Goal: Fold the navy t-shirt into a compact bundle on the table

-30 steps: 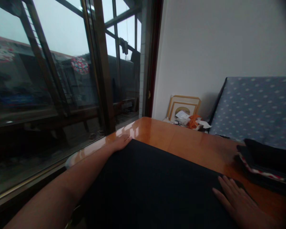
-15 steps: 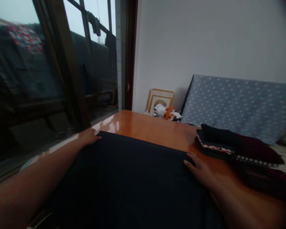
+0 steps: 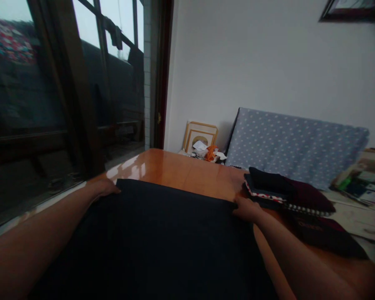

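A large piece of dark navy or black cloth (image 3: 175, 237), perhaps a garment, stretches over the near part of the wooden table (image 3: 175, 162). Its far edge runs straight between my two hands. My left hand (image 3: 106, 188) is closed on the cloth near its far left corner. At the far right corner my right hand (image 3: 247, 208) grips the cloth, fingers curled around the edge. The near end of the cloth runs out of view at the bottom, and its kind cannot be made out.
Folded dark clothes (image 3: 268, 183) are stacked on the table at the right, beside a maroon folded piece (image 3: 311, 196) and a dark printed garment (image 3: 321, 235). Behind stands a blue dotted cover (image 3: 290, 141). Picture frames (image 3: 201, 132) lean against the wall. Glass doors (image 3: 43, 108) are at left.
The fingers of my right hand have closed on the corner of the cloth; before, they lay extended there. My left fingers have curled in too. The view has turned slightly right.
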A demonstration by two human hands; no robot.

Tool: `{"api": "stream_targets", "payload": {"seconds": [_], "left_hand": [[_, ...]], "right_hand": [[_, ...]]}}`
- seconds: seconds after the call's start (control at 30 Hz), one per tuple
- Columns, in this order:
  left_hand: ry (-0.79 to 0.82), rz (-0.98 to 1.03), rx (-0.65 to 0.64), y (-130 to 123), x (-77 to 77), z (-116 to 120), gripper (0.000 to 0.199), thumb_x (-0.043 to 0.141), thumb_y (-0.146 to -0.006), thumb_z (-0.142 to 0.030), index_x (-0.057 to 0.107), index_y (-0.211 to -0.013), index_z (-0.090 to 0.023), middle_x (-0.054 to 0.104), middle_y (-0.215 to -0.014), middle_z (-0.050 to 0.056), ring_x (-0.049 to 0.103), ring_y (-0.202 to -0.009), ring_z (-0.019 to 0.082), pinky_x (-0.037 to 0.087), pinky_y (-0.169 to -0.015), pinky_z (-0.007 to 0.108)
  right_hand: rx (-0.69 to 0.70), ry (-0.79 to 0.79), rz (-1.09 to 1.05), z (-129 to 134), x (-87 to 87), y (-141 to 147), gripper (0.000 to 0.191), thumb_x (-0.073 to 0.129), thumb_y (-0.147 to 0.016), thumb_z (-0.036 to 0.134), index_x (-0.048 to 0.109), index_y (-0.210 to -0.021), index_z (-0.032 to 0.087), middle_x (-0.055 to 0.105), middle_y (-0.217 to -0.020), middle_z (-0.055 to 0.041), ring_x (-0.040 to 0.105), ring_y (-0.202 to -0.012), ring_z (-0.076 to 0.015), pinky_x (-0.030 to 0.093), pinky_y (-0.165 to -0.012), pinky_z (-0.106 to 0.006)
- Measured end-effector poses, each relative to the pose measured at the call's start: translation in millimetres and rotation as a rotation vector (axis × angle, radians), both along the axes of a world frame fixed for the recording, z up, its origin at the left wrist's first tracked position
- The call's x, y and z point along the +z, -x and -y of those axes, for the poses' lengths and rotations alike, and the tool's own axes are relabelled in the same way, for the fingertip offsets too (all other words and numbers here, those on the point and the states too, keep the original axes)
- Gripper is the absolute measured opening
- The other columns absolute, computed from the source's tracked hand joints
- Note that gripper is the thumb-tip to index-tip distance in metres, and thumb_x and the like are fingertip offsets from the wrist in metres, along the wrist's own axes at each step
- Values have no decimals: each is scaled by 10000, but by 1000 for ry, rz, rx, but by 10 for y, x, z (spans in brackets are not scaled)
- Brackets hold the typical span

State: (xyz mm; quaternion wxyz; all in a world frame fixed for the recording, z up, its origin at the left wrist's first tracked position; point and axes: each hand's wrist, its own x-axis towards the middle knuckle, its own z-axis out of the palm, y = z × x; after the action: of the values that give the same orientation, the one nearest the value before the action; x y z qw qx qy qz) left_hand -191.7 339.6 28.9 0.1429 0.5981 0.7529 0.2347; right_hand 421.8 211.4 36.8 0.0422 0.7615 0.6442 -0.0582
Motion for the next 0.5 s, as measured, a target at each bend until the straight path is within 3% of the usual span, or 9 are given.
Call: {"api": "stream_targets", "payload": {"seconds": [0.1, 0.27, 0.5], "left_hand": [[82, -25, -36, 17, 8, 29, 202, 786, -533, -290, 619, -592, -193, 687, -716, 92, 681, -852, 353, 503, -791, 427], [30, -61, -43, 51, -66, 42, 241, 657, -718, -360, 662, -875, -177, 710, -995, 134, 665, -997, 324, 497, -839, 381], [-103, -20, 65, -234, 99, -372, 318, 597, -794, -391, 622, -999, -151, 688, -1048, 197, 649, -1005, 354, 500, -819, 422]], "right_hand": [[42, 26, -6, -25, 30, 8, 332, 603, -733, 270, 680, -1051, 208, 709, -1081, -126, 670, -1014, -323, 461, -830, -410], [67, -58, 32, -108, 75, 17, 270, 563, -777, 267, 636, -1027, 196, 702, -1099, -133, 668, -1027, -293, 452, -825, -364], [-136, -279, 80, -554, 320, 82, 337, 509, -853, 299, 612, -1145, 167, 686, -1111, -172, 655, -1060, -314, 475, -835, -388]]}}
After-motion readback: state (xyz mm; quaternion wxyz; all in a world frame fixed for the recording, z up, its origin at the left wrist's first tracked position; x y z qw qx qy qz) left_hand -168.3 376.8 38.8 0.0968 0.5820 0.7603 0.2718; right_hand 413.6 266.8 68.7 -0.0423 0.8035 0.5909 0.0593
